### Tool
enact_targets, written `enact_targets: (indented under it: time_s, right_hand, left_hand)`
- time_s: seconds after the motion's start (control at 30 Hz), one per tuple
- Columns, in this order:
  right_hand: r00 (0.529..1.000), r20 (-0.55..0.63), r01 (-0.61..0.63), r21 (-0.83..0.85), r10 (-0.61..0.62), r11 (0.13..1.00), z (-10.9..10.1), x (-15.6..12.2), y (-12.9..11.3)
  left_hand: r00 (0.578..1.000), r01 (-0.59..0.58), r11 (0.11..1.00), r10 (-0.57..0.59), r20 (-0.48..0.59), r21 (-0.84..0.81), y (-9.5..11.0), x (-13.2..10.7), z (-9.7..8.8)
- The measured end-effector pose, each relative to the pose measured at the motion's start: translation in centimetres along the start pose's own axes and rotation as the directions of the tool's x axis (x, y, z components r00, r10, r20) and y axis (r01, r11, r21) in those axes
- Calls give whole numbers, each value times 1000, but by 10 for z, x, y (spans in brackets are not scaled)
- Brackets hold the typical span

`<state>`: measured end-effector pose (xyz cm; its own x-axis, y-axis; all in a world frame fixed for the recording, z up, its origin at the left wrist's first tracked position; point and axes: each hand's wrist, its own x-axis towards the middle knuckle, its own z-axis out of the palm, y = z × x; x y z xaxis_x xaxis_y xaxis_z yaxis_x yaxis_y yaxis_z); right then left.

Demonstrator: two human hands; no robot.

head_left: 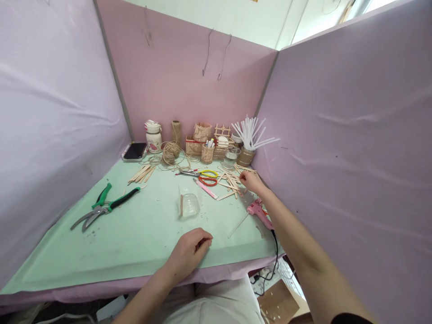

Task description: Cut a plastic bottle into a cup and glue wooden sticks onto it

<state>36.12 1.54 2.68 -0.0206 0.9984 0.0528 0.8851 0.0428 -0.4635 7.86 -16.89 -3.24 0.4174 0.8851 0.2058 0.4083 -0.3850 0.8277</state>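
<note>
My right hand reaches to the right side of a loose pile of wooden craft sticks. Its fingers are bent and pressed together at the sticks; whatever is between them is hidden. My left hand rests near the table's front edge, fingers curled in against the thumb, with nothing showing in it. Ahead of it stands a clear container with one craft stick upright against its left side. A pink glue gun lies below my right hand, beside the forearm, a long translucent glue stick extending from it.
Green-handled pruning shears lie left, near more craft sticks. Scissors and a pink cutter lie mid-table. Along the back are a phone, bottle, twine, stick-made holders and a jar of glue sticks.
</note>
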Motion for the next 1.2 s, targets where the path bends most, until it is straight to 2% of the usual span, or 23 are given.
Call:
enact_targets:
  time_s: [0.07,0.13,0.2,0.27,0.3,0.37,0.43,0.47,0.53,0.6,0.7,0.77,0.9,1.07,1.2]
  right_hand:
    - [999,-47,14,156,-7,988,0,-20,-12]
    - [998,-61,41,318,-23,947,5,-50,-28]
    - [998,-35,67,451,-57,890,16,-88,-47]
    - [995,14,72,576,-98,814,30,-128,-67]
    - [990,68,36,729,-124,683,38,-146,-77]
    - [975,155,-63,881,-160,469,52,-175,-93]
    - [966,201,-135,928,-162,347,63,-192,-103]
    - [963,217,-156,934,-163,320,67,-196,-106]
    - [952,245,-173,924,-182,341,70,-198,-107]
    - [955,217,-109,891,-203,441,67,-194,-106]
    - [978,19,118,771,-207,626,57,-184,-105]
    - [962,-100,256,663,-255,704,49,-179,-108]
    - [910,-196,410,544,-364,732,39,-174,-118]
    - [901,-193,433,476,-389,766,39,-173,-125]
    - [904,-213,428,420,-371,801,40,-173,-126]
  left_hand:
    - [999,32,994,-37,-41,-103,-1,1,-1]
    - [985,111,952,-143,-95,-286,0,5,-3]
    - [953,186,835,-282,-112,-518,5,12,-6]
    - [933,172,681,-344,-103,-711,12,18,-10]
    - [933,163,594,-354,-74,-788,16,21,-12]
    - [945,149,445,-328,-6,-883,21,25,-14]
    - [951,157,359,-307,43,-920,22,24,-15]
    - [948,171,337,-311,62,-926,21,23,-14]
    - [940,199,318,-331,88,-927,17,19,-13]
    - [937,225,329,-332,111,-917,12,15,-12]
    - [946,260,381,-284,155,-888,9,13,-13]
    - [950,275,418,-258,177,-866,9,12,-14]
    - [944,312,490,-256,207,-814,9,11,-16]
    - [942,325,585,-271,198,-743,10,9,-20]
    - [956,287,673,-245,160,-681,12,10,-28]
